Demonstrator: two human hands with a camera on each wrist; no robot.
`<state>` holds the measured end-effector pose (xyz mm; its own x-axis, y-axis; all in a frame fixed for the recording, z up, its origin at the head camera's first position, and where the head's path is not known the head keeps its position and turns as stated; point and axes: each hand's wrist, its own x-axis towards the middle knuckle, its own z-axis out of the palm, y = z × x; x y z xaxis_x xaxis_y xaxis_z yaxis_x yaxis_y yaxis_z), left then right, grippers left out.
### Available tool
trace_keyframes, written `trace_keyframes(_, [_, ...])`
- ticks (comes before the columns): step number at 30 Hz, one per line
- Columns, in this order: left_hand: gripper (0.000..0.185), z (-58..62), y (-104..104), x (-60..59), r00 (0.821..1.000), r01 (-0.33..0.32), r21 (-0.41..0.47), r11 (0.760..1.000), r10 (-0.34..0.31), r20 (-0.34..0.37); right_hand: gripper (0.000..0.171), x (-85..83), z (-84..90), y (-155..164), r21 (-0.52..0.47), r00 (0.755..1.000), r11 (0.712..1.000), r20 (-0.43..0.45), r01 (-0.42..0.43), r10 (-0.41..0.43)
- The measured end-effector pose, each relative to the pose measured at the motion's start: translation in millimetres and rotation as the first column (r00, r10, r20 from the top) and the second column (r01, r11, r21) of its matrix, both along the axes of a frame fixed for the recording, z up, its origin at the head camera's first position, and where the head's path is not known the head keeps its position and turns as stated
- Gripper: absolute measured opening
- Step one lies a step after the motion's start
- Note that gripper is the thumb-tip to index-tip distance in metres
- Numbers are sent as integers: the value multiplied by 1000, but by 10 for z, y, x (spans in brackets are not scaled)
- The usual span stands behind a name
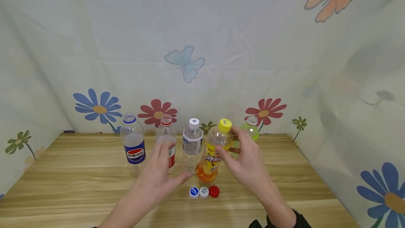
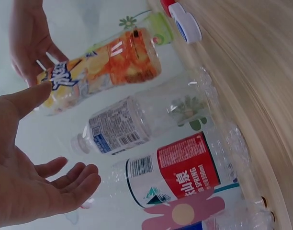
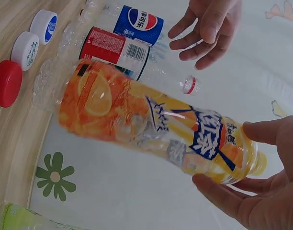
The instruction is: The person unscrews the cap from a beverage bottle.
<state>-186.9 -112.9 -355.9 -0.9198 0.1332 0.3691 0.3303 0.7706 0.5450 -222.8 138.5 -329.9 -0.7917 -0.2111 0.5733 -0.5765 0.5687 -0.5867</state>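
- Head view: five plastic bottles stand in a row on the wooden worktop (image 1: 79, 171). The right hand (image 1: 245, 159) is at the upper part of the orange-labelled bottle (image 1: 212, 157), fourth from the left, which has a yellow cap (image 1: 224, 125). The fingers spread about its shoulder, but from here I cannot tell if they touch. The left hand (image 1: 156, 178) hovers, fingers relaxed and holding nothing, in front of the red-labelled bottle (image 1: 167, 143) and the clear water bottle (image 1: 192, 145). A blue-labelled cola bottle (image 1: 134, 147) stands at the left end and a green bottle (image 1: 250, 131) behind the right hand. Three loose caps (image 1: 204, 192) lie in a row near the front.
- Left wrist view: the left hand (image 2: 27, 177) is slack, palm bare, just beside the water bottle (image 2: 122, 127) and apart from it. The orange-labelled bottle (image 2: 98, 72) shows beyond, with the right hand (image 2: 29, 38) at its top.
- Right wrist view: the right hand (image 3: 261, 191) has thumb and fingers curved loosely about the orange-labelled bottle (image 3: 151, 127) near its neck; a gap shows on the thumb side, so it reads as released rather than gripping.
- Handling: the bottle looks empty, so probably light and easy to tip. Its thin, smooth wall would likely dent and slip under a hard squeeze. The stiffer shoulder just under the cap seems the best place to take hold.
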Motion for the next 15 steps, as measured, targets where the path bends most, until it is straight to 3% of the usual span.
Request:
trace_keyframes(6, [87,-46,67,9,998,25,-7,1000,-24,58,58,17,-25,-24,-10,998,998,-10,-65,65])
trace_keyframes(15, [85,-96,140,-53,987,109,46,993,-114,117,55,35,-47,-85,-52,989,988,23,-143,144])
